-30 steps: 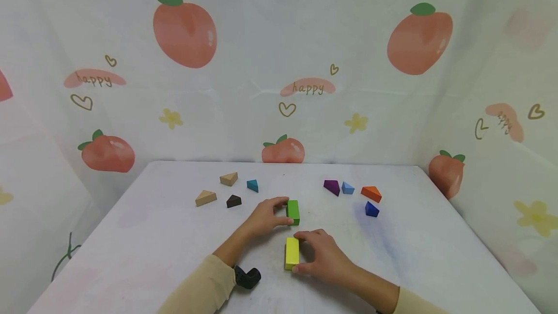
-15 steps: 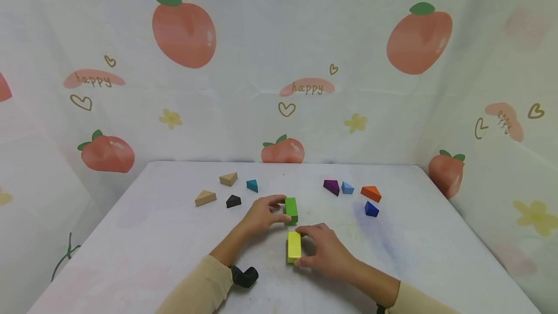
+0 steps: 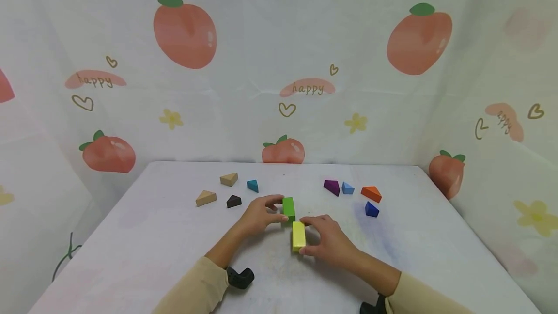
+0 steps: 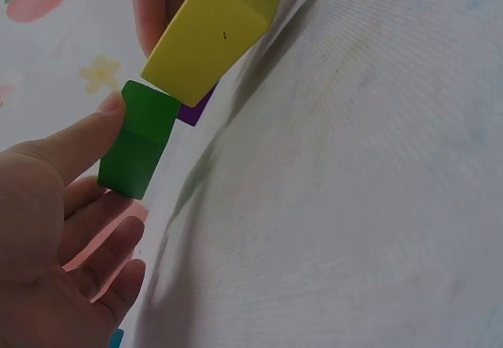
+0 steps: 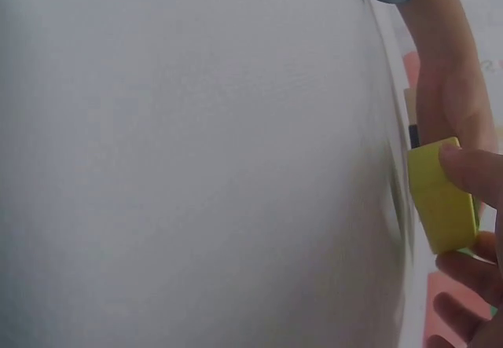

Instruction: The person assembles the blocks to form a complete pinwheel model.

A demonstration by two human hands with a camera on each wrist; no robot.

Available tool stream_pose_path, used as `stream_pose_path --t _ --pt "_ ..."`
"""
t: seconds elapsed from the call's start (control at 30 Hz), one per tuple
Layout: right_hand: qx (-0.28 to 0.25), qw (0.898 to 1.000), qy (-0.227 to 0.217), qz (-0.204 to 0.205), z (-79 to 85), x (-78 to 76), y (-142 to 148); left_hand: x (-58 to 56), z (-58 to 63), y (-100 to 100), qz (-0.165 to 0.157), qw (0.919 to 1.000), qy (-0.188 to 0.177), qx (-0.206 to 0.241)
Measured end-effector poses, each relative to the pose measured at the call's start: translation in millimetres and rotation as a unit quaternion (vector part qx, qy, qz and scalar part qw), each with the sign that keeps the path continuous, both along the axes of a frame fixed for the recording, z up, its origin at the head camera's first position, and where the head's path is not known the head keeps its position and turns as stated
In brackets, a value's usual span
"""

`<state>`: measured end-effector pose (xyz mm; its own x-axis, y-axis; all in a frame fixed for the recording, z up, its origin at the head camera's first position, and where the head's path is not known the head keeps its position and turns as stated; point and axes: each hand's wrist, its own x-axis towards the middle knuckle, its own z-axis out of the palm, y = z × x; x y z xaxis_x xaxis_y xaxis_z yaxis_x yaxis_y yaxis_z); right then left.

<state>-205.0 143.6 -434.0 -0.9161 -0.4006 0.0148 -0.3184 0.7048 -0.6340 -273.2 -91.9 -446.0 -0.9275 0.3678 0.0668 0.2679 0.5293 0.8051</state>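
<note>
My left hand (image 3: 258, 216) pinches a green rectangular block (image 3: 288, 208) between thumb and fingertips, near the middle of the table. Just nearer to me and slightly right, a yellow rectangular block (image 3: 299, 237) is pinched by my right hand (image 3: 330, 242). In the left wrist view, the near corner of the yellow block (image 4: 212, 38) is at the top of the green block (image 4: 140, 140); whether they touch I cannot tell. The right wrist view has the yellow block (image 5: 442, 197) held at its ends, largely covering the green one. How far the blocks are above the table cannot be told.
Two tan triangular blocks (image 3: 206, 198), a teal block (image 3: 253, 186) and a black block (image 3: 234, 201) lie left on the white table (image 3: 152, 256). Purple (image 3: 332, 187), light blue (image 3: 348, 188), orange (image 3: 372, 193) and dark blue blocks (image 3: 372, 209) lie right.
The yellow block has moved away from me and slightly right with my right hand. The green block has shifted a little left in my left hand. The gap between them has closed up.
</note>
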Motion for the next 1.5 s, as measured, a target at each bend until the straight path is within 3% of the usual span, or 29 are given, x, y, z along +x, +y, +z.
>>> stream_pose_path --t 0.27,0.77,0.97,1.23,1.5 --pt "-0.009 1.000 -0.004 0.011 -1.6 -3.0 1.6 2.9 4.6 0.7 -0.008 1.0000 0.004 -0.004" --pt "-0.014 0.999 -0.033 0.010 -7.8 -3.6 -1.4 3.8 -3.6 3.9 -0.024 0.9992 0.001 -0.033" --pt "-0.011 0.999 -0.037 0.008 -8.2 -4.8 -3.0 1.0 -2.6 1.0 -0.045 0.9981 -0.009 -0.041" --pt "-0.015 0.999 -0.044 -0.002 -9.3 -1.1 -6.6 0.7 -0.4 -6.0 -0.082 0.9961 -0.027 -0.017" --pt "-0.029 0.997 -0.065 -0.015 -6.8 3.7 -11.8 0.0 -1.9 -5.6 -0.085 0.9962 -0.021 -0.004"
